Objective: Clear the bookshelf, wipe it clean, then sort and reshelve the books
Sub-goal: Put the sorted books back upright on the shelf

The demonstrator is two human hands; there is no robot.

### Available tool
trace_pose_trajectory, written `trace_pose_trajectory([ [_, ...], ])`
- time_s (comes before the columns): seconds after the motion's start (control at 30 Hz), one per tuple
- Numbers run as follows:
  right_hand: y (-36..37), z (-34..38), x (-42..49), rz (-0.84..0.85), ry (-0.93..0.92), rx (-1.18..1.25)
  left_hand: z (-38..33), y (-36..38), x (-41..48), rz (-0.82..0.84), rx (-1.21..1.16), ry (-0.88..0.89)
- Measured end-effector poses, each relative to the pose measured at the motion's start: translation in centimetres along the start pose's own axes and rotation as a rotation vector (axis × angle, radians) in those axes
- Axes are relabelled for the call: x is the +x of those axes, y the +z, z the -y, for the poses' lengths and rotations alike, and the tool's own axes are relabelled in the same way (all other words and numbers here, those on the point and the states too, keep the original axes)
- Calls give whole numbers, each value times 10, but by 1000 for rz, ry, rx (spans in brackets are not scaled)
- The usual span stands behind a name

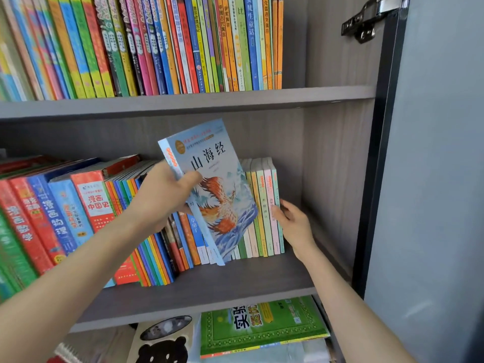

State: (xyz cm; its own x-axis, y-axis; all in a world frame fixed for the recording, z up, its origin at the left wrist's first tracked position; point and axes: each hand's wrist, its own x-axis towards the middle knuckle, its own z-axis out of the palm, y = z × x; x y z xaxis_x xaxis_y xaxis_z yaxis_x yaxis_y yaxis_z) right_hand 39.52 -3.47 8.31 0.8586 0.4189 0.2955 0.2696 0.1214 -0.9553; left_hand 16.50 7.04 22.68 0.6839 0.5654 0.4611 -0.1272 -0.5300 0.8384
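Left grip (pixel 162 195) holds book (pixel 220 179); right grip (pixel 294 224) touches spines (pixel 264 205).

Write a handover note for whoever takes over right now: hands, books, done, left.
Left hand grips the blue book, which is tilted with its bottom corner among the books on the middle shelf.
Right hand touches the pastel books at the row's right end; grip unclear.
Upper shelf is packed; the middle shelf is filled except for a gap at the right.
Done: apparently most of the shelving.
Left: seat the blue book; the green book lying flat below probably needs sorting. No cloth in view.
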Motion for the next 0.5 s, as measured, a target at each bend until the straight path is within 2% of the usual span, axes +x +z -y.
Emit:
trace_pose_trajectory([
  [0.1, -8, -2, 4, -9, 109, 154, 4, 2, -3, 12, 5, -4],
  [0.23, -9, 0, 0, 41, 90, 81, -3, 11, -4, 22, 2, 4],
  [0.33, -7, 9, -4, 3, -57, -256, -13, 27, -5, 43, 0, 17],
  [0.4, -6, 16, -5, -93, -99, -517, -14, 42, -5, 34, 19, 15],
  [0.5, -15, 21, -13, -232, -77, -574, -15, 68, -5, 32, 96, 64],
])
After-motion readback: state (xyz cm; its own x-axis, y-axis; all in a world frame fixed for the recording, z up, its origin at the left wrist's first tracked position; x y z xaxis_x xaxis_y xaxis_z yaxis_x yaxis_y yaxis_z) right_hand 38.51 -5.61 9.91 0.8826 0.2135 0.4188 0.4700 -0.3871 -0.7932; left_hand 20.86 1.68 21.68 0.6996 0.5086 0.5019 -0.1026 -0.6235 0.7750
